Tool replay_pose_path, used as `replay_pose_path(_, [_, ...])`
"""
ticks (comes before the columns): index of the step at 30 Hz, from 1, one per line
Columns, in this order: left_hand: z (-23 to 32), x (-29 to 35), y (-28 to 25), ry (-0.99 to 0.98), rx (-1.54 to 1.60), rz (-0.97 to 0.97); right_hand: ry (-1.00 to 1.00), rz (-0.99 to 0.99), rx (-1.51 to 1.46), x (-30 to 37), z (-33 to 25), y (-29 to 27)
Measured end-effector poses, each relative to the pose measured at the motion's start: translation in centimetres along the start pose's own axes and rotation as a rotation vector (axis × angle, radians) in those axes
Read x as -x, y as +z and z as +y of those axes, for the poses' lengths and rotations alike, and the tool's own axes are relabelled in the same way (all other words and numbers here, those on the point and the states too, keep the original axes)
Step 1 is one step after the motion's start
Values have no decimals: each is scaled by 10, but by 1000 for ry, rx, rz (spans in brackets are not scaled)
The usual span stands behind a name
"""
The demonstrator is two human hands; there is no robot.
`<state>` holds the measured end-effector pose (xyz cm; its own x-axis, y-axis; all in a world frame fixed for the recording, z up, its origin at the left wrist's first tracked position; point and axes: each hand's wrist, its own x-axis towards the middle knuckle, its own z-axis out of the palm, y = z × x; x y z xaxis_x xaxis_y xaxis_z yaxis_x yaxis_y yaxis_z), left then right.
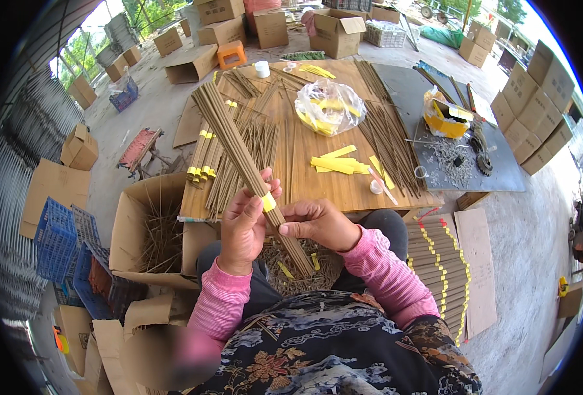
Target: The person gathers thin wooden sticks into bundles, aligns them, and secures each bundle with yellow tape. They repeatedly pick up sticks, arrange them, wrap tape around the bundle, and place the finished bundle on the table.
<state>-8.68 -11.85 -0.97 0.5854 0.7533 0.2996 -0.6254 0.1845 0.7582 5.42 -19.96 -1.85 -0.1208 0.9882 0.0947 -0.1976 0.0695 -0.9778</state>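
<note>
A bundle of thin brown sticks [229,138] slants across the front of the wooden table, its lower end over my lap. Round its middle sits a yellow paper band [269,202]. My left hand [246,220] is closed around the bundle at the band, thumb on top. Just below the band, my right hand [318,222] pinches the bundle between thumb and fingers. Loose brown sticks [257,148] lie on the table behind it, beside finished yellow-banded bundles [204,150]. Flat yellow paper strips [341,162] rest right of centre, near a small white cup [375,187].
A clear plastic bag [331,108] of yellow strips sits on the wooden table [308,191]. A dark board [502,172] at right carries a yellow box [447,118] and metal bits. Below right, banded bundles [436,263] lie in rows. An open carton [130,230] of sticks stands left.
</note>
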Motion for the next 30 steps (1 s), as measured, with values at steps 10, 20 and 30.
replay_pose_path(10, [15, -12, 8, 127, -41, 70, -416, 110, 666, -16, 4, 11])
replay_pose_path(20, [53, -33, -2, -49, 95, 55, -7, 134, 381, -14, 30, 36])
replay_pose_path(30, [47, -37, -3, 3, 17, 170, -22, 82, 389, -9, 32, 38])
